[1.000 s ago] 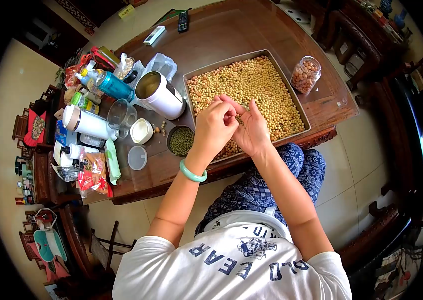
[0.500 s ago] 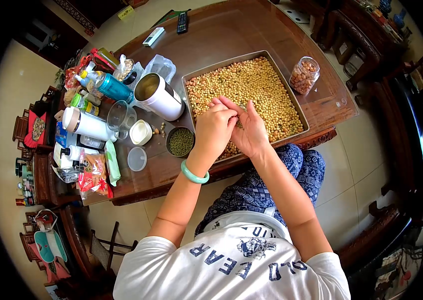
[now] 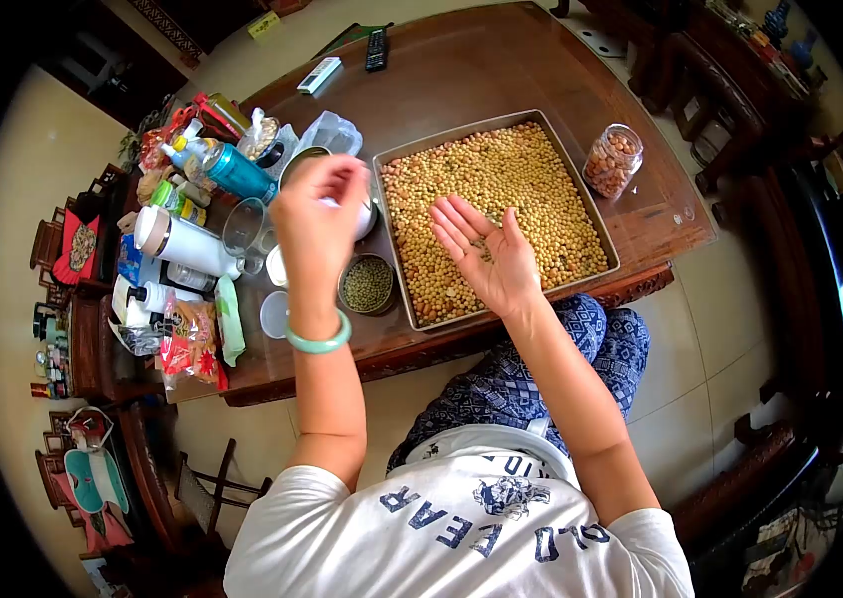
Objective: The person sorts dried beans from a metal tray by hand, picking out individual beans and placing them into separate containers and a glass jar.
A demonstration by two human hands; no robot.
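Note:
My left hand (image 3: 322,214), with a green bangle (image 3: 319,332) at the wrist, is raised over the white tin (image 3: 366,217). Its fingers are pinched together and blurred; what they hold, if anything, cannot be made out. My right hand (image 3: 491,264) is palm up above the near part of the metal tray (image 3: 602,221), holding a few small green beans (image 3: 484,248). Yellowish beans (image 3: 531,199) and reddish ones fill the tray. A round bowl of green beans (image 3: 367,283) stands just left of it.
A jar of reddish nuts (image 3: 612,159) stands right of the tray. At the table's left are a white bottle (image 3: 182,244), a blue bottle (image 3: 240,171), a clear cup (image 3: 247,229) and packets. Two remotes (image 3: 320,75) lie at the far edge.
My left hand has left my right palm and moved left and up, over the white tin. My right palm is now uncovered and its fingers are extended.

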